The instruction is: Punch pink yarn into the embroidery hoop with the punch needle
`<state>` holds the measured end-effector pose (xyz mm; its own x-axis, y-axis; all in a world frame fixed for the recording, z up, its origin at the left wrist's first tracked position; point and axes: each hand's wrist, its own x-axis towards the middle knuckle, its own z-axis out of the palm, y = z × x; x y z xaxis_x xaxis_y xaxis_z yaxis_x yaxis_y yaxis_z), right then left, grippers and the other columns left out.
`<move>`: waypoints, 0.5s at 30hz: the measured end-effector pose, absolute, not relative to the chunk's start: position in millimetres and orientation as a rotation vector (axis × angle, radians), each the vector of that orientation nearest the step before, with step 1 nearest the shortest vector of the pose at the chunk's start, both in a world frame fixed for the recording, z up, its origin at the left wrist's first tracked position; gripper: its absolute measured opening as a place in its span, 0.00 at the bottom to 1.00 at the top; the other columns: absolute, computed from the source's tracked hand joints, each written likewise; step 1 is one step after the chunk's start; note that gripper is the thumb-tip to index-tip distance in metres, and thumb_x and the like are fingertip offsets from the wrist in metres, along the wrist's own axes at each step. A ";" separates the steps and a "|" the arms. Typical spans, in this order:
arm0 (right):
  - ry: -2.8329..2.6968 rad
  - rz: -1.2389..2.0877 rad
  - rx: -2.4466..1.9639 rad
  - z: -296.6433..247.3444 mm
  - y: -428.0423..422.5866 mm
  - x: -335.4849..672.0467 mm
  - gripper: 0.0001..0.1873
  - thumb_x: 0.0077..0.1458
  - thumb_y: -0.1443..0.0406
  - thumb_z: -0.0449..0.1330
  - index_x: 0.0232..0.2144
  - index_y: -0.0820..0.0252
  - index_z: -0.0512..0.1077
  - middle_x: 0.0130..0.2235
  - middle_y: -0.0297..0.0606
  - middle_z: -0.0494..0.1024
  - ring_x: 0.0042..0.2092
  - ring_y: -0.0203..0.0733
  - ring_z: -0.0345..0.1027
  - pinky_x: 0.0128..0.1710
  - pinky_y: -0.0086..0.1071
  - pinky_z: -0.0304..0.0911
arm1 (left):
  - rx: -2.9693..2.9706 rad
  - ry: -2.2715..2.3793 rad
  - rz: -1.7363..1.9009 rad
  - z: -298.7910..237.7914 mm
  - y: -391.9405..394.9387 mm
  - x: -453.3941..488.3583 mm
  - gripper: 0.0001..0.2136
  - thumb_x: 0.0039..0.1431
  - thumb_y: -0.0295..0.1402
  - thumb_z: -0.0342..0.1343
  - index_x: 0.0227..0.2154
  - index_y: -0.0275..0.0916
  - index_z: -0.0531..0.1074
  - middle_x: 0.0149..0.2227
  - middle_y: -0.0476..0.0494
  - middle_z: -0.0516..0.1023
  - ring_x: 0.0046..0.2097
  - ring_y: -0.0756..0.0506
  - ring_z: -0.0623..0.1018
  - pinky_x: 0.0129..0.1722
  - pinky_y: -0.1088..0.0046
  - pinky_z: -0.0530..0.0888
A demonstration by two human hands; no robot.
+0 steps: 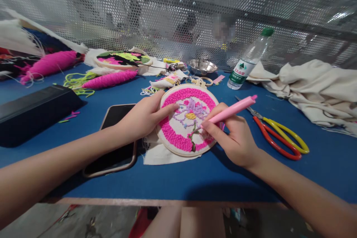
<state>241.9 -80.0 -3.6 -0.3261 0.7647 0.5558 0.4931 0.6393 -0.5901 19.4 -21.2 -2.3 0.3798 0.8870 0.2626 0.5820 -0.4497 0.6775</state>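
An embroidery hoop [178, 145] with white cloth stands tilted toward me at the table's middle. Its cloth carries a looped pink border, a purple flower with a yellow centre and a green stem. My left hand [147, 113] is closed on the hoop's left rim, thumb lying over the front; its other fingers are mostly hidden behind. My right hand [234, 137] grips a pink punch needle [232, 109] like a pen, its thin tip at the cloth near the stem. Loose cloth [164, 155] hangs out below the hoop.
A phone [111, 160] lies under my left forearm, beside a black case [36, 113]. Red-and-yellow scissors [279, 134] lie right of my right hand. Behind are a water bottle [245, 67], a metal bowl [202, 67], pink yarn [111, 79], another hoop [122, 59] and crumpled cloth [315, 85].
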 end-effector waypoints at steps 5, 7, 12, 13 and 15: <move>-2.006 0.380 -0.979 -4.1 -79.7 242.2 0.07 0.60 0.65 0.57 0.29 0.58 0.68 0.30 0.32 0.73 0.29 0.33 0.69 0.29 0.28 0.65 | 2.157 1.296 0.821 -2.1 -22.4 19.9 0.19 0.60 0.51 0.48 0.39 0.39 0.69 0.39 0.44 0.77 0.39 0.41 0.75 0.38 0.65 0.68; -2.020 0.362 -0.974 -4.5 -80.1 242.1 0.07 0.60 0.65 0.57 0.29 0.58 0.69 0.31 0.33 0.73 0.29 0.33 0.69 0.29 0.28 0.65 | 2.164 1.298 0.819 -2.3 -22.5 19.9 0.20 0.60 0.51 0.47 0.40 0.39 0.70 0.39 0.44 0.77 0.39 0.41 0.75 0.38 0.65 0.68; -2.113 0.221 -0.882 -6.2 -79.1 240.7 0.06 0.60 0.65 0.58 0.30 0.57 0.70 0.31 0.34 0.76 0.30 0.36 0.69 0.30 0.31 0.65 | 2.197 1.283 0.835 -0.8 -23.3 19.3 0.20 0.60 0.52 0.47 0.40 0.39 0.69 0.39 0.44 0.77 0.40 0.41 0.75 0.38 0.66 0.68; -2.161 0.195 -0.858 -6.9 -78.1 240.3 0.05 0.60 0.65 0.57 0.30 0.58 0.70 0.31 0.35 0.76 0.31 0.37 0.70 0.32 0.32 0.65 | 2.203 1.286 0.835 0.1 -24.2 19.3 0.20 0.60 0.51 0.47 0.40 0.39 0.69 0.39 0.44 0.77 0.40 0.41 0.75 0.38 0.66 0.68; -2.286 0.132 -0.834 -8.7 -75.6 239.7 0.05 0.60 0.65 0.57 0.31 0.59 0.71 0.30 0.36 0.76 0.32 0.38 0.70 0.34 0.33 0.63 | 2.214 1.273 0.843 2.2 -26.7 19.4 0.19 0.60 0.50 0.47 0.40 0.39 0.69 0.38 0.45 0.77 0.40 0.41 0.75 0.38 0.66 0.68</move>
